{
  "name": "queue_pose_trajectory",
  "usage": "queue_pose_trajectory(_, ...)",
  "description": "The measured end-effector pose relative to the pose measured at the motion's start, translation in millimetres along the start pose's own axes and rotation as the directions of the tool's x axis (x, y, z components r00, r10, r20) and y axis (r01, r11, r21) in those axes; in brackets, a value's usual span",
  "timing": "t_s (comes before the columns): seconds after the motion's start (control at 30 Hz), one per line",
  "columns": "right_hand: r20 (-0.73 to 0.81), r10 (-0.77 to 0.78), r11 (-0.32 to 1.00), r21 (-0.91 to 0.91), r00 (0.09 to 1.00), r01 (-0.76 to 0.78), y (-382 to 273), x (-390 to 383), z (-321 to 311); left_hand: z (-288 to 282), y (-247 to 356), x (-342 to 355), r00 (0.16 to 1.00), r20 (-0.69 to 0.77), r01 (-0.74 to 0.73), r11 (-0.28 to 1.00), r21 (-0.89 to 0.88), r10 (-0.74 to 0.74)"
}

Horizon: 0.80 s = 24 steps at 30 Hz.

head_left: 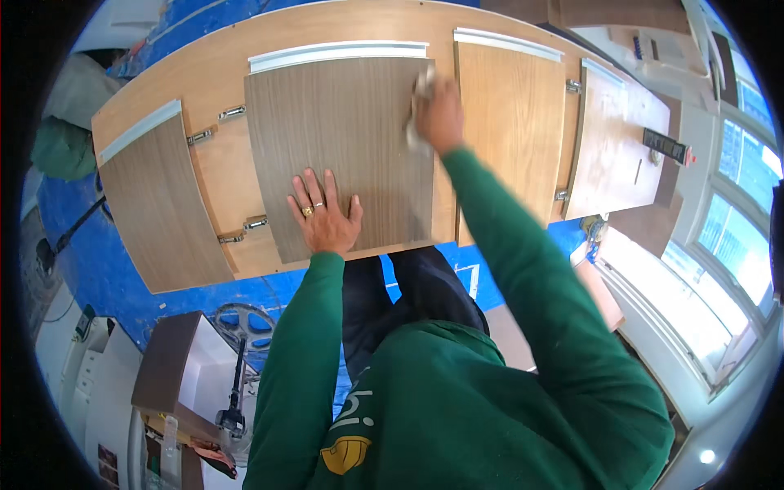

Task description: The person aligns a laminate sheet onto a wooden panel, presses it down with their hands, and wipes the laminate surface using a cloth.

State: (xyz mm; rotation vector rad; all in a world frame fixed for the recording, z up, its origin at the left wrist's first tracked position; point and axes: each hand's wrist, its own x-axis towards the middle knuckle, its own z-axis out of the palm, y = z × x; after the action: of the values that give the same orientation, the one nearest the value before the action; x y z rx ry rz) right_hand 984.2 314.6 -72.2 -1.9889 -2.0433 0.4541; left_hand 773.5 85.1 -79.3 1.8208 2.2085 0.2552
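A grey-brown wood-grain cabinet door (335, 122) lies flat on a long wooden worktop, with a white handle strip (339, 54) along its far edge. My left hand (327, 219) rests palm down on the near part of this door, fingers spread, with rings on two fingers. At the door's far right, my right hand (441, 114) is closed on a pale cloth (421, 102) that touches the surface near the right edge. The cloth is blurred and partly covered by my fingers.
A lighter oak door (510, 122) and a pale door (612, 147) lie to the right; another grey-brown door (163, 204) is at the left. Metal hinges (233, 112) stick out between them. A dark sealant tube (665, 145) rests at the right end. Blue sheeting (73, 220) covers the floor.
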Motion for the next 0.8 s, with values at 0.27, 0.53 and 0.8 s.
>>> queue_pose_trajectory(0.27, 0.32, -0.276, 0.958, 0.023, 0.906, 0.284, 9.4, -151.4, -22.1, -3.7, -1.4, -5.3, 0.992, 0.086, 0.093, 0.996, 0.01, -0.093)
queue_pose_trajectory(0.53, 0.026, -0.591, 0.802, 0.121, 0.806, 0.585, -86.6, 46.5, 22.2, 0.0, -2.8, -3.4, 0.995, 0.078, 0.063, 0.997, -0.038, -0.059)
queue_pose_trajectory(0.8, 0.042, -0.769, 0.629, 0.23, 0.638, 0.743, -210.7, 77.4, 88.9, 3.2, -6.6, -1.9, 0.996, 0.062, 0.068, 0.998, 0.008, -0.068)
